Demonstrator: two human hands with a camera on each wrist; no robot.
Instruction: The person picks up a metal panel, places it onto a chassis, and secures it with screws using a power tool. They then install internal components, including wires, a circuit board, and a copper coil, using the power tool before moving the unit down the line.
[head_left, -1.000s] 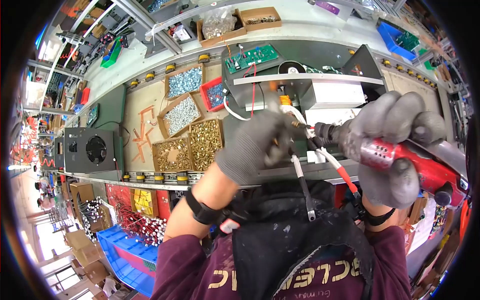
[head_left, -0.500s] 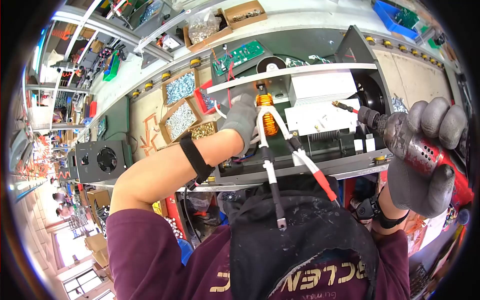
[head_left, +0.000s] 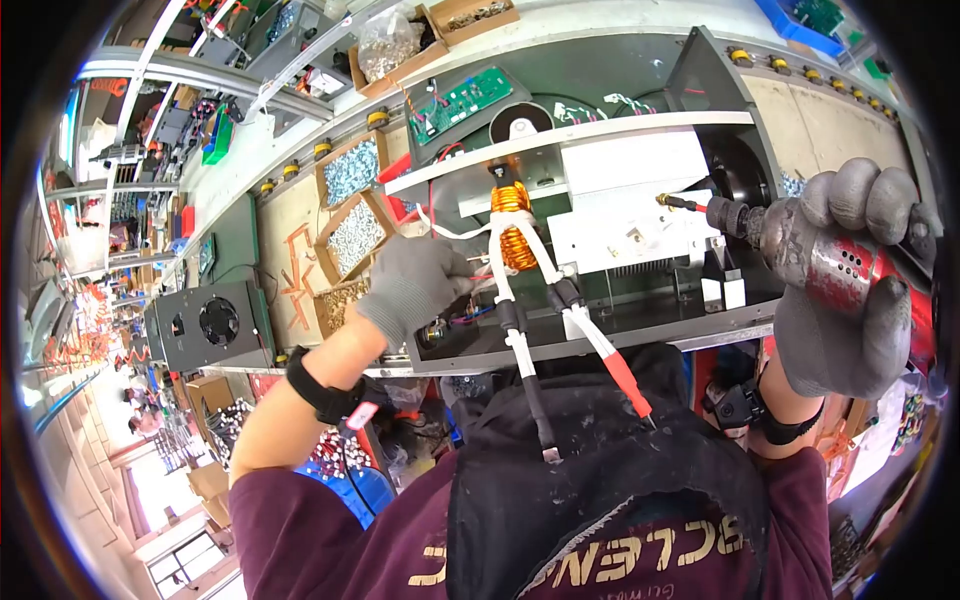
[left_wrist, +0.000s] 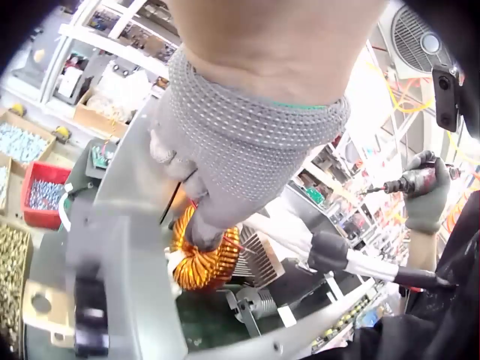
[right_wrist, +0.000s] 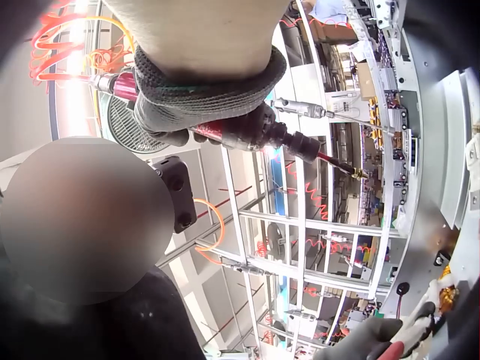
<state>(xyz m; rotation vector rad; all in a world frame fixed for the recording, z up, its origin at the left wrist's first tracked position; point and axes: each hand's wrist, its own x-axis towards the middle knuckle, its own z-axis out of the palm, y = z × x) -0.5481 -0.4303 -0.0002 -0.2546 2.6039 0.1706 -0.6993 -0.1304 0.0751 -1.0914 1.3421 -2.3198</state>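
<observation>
My gloved left hand (head_left: pixel 415 285) is just left of the orange copper coil (head_left: pixel 512 230) in the metal chassis. Its fingertips pinch a thin red wire (left_wrist: pixel 234 244); the left wrist view shows them curled close over the coil. My gloved right hand (head_left: pixel 850 280) grips a red power driver (head_left: pixel 840 265) held over the chassis's right end. The driver points left, with a brass-coloured fastener (head_left: pixel 664 200) at its bit tip. Two thick white cables, one black-ended (head_left: pixel 535 405) and one red-ended (head_left: pixel 625 385), run from the coil across the chassis's front edge towards the apron.
Boxes of silver screws (head_left: pixel 355 235) and pale blue screws (head_left: pixel 352 172) stand left of the chassis. A green circuit board (head_left: pixel 475 105) lies at its back left. A metal bar (head_left: pixel 570 143) crosses above the coil. A black fan unit (head_left: pixel 208 322) sits farther left.
My left hand went from near the driver's tip to beside the coil, then drew back left and took the thin red wire. The driver has shifted right, away from the coil.
</observation>
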